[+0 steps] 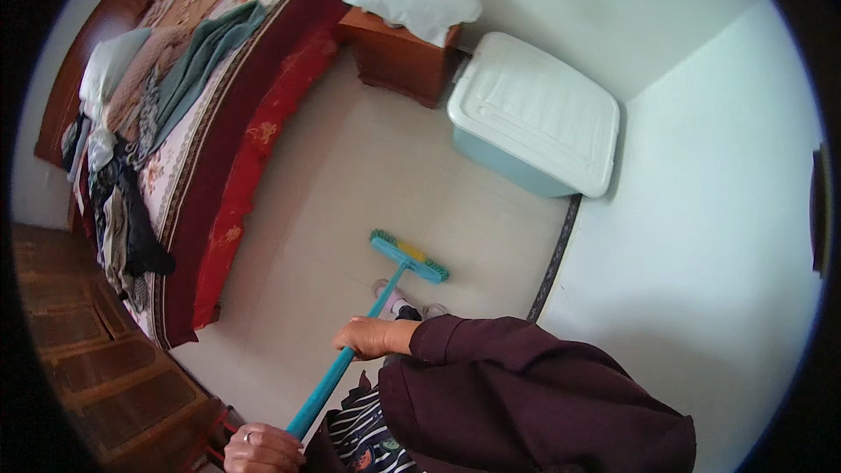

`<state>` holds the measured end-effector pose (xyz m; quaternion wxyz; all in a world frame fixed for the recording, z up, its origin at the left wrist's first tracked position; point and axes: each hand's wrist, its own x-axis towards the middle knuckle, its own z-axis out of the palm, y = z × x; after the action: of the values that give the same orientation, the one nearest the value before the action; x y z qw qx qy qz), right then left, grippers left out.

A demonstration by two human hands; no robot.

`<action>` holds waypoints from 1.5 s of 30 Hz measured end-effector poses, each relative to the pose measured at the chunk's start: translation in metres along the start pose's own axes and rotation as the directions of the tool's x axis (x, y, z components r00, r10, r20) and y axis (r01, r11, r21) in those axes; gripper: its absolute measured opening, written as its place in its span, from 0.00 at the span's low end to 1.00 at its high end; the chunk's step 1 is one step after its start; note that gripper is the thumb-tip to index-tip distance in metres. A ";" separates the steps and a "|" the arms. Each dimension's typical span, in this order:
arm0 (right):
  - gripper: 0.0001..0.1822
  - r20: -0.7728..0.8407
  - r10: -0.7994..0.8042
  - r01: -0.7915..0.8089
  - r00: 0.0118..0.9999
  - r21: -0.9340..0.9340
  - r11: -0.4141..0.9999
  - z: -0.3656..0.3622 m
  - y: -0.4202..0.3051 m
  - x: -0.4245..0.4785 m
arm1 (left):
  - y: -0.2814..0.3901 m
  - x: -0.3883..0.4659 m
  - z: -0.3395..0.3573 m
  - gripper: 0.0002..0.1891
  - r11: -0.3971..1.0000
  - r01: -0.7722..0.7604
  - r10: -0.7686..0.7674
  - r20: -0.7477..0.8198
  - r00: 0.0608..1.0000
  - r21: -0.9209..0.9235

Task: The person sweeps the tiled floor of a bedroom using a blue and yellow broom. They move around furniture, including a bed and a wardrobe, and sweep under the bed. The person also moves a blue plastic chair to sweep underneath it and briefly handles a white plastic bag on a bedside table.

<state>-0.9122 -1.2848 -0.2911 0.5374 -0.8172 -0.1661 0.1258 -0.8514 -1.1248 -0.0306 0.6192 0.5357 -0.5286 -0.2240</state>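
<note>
A push broom with a turquoise handle [320, 394] slants from the bottom of the view up towards the tiled floor [315, 210]. My left hand [264, 450], with a ring on one finger, is closed around the upper end of the handle. Farther down the shaft, my right hand [369, 337] grips it too. The broom head [409, 260] has green and yellow bristles and is at the floor just beyond my feet. Pinkish shoes [386, 295] show partly beneath the handle and my right forearm.
Along the left stands a bed [227, 210] with a red skirt, heaped with clothes [190, 79]. Against the far wall are a wooden nightstand [401, 66] under a white cloth [420, 0] and a lidded plastic storage box [535, 112]. A wooden cabinet [112, 368] fills the lower left.
</note>
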 end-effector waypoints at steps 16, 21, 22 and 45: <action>0.08 -0.520 0.196 -0.398 0.832 -0.311 0.863 0.002 0.148 -0.170 | -0.136 -0.051 0.088 0.10 0.957 0.271 -0.267 0.047 0.962 -0.102; 0.09 -0.415 0.197 -0.260 0.888 -0.101 0.960 0.032 0.067 -0.120 | -0.051 -0.014 0.057 0.11 0.954 0.298 -0.295 -0.084 0.952 0.023; 0.08 -0.352 0.181 -0.214 0.919 -0.057 0.975 0.023 0.043 -0.120 | -0.043 -0.007 0.051 0.11 0.966 0.258 -0.258 -0.019 0.966 0.002; 0.11 -0.486 0.355 -0.389 0.798 0.034 0.921 0.148 0.034 -0.142 | -0.062 -0.095 0.025 0.10 0.905 0.383 -0.360 0.149 0.921 -0.185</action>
<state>-1.0939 -1.2311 -0.3763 0.4984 -0.8566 0.1329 0.0152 -0.8885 -1.0754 -0.1292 0.5880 0.5446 -0.4235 -0.4222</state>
